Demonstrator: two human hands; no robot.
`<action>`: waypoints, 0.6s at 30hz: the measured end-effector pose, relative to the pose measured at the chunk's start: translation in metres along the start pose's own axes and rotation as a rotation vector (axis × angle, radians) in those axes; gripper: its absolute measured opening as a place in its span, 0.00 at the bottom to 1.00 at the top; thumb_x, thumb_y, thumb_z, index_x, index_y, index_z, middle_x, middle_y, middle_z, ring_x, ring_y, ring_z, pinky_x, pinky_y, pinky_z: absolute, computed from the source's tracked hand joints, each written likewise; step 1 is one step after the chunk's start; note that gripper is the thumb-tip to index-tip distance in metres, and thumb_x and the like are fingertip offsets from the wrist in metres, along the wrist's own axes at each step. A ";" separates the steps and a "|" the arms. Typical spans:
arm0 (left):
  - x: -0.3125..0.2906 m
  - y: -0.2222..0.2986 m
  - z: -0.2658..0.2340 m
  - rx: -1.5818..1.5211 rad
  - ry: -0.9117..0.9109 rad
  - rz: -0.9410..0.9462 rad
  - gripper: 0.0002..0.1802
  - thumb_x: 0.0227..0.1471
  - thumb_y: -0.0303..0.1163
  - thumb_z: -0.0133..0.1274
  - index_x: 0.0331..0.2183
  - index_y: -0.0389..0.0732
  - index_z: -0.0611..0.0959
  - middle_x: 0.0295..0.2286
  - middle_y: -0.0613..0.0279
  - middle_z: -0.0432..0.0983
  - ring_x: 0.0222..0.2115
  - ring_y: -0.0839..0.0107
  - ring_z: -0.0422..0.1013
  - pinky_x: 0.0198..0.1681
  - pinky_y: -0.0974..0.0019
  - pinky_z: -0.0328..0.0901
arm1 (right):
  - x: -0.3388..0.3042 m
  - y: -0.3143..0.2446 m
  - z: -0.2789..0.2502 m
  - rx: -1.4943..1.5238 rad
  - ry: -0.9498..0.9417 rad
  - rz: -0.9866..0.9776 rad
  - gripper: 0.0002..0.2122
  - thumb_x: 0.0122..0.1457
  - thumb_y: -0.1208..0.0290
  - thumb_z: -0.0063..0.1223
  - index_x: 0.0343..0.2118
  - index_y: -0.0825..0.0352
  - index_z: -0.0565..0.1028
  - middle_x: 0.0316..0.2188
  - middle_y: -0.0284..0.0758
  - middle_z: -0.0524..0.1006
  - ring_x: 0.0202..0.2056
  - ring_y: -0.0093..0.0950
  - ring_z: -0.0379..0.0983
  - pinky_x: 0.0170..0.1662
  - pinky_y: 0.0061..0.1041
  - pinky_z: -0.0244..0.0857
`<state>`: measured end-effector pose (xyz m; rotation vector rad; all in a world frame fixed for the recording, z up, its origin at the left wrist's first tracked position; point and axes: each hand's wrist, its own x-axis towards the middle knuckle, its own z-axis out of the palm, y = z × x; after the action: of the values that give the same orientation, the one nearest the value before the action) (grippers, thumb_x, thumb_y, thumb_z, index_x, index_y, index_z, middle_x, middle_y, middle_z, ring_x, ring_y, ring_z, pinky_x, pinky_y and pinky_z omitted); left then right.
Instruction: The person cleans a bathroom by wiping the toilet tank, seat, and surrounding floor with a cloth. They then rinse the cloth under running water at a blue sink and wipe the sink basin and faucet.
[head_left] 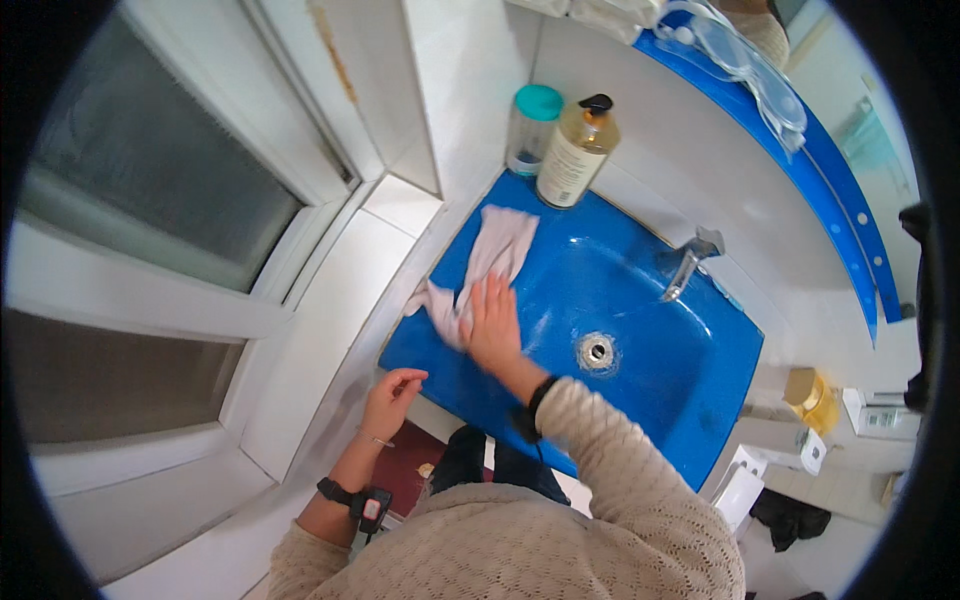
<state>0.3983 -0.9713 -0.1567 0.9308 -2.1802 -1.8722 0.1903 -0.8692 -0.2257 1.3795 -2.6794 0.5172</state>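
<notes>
My right hand (493,325) lies flat on a pale pink cloth (500,245), its fingers stretched forward. The cloth is spread and rumpled along the left rim of the blue washbasin (660,420), with one corner bunched beside my thumb. Just off the basin's front left corner hovers my left hand (390,402), fingers bent and drawn together, touching nothing; no object shows in it. The basin's bowl has a round metal drain (597,351), and a chrome tap (690,264) stands at its back right.
A pump bottle (574,160) and a clear jar with a teal lid (535,125) stand at the basin's back corner. A tiled sill (330,310) and window run along the left. A blue-edged mirror shelf (780,130) holds clear goggles. A yellow bottle (815,400) stands right.
</notes>
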 end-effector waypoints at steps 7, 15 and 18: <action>0.048 0.018 0.048 0.083 -0.203 0.104 0.09 0.57 0.26 0.50 0.39 0.37 0.81 0.34 0.67 0.78 0.33 0.79 0.71 0.38 0.75 0.66 | -0.158 0.010 -0.061 0.286 -0.332 -0.277 0.38 0.52 0.58 0.55 0.63 0.67 0.52 0.66 0.48 0.45 0.67 0.45 0.39 0.66 0.40 0.37; 0.060 0.024 0.110 0.151 -0.477 0.114 0.08 0.55 0.26 0.51 0.38 0.37 0.82 0.35 0.64 0.79 0.33 0.78 0.73 0.38 0.74 0.67 | -0.347 0.077 -0.121 -0.024 -0.434 0.043 0.29 0.54 0.77 0.45 0.61 0.53 0.58 0.65 0.34 0.52 0.65 0.35 0.49 0.65 0.35 0.44; 0.053 0.027 0.140 0.102 -0.571 0.098 0.08 0.56 0.26 0.52 0.38 0.37 0.81 0.36 0.64 0.79 0.33 0.78 0.73 0.38 0.74 0.68 | -0.434 0.123 -0.148 -0.154 -0.312 0.238 0.28 0.53 0.77 0.47 0.59 0.57 0.61 0.64 0.37 0.56 0.64 0.35 0.51 0.65 0.36 0.45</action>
<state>0.2806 -0.8774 -0.1792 0.3033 -2.5831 -2.1953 0.3356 -0.4171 -0.2164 1.1940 -3.0768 0.1106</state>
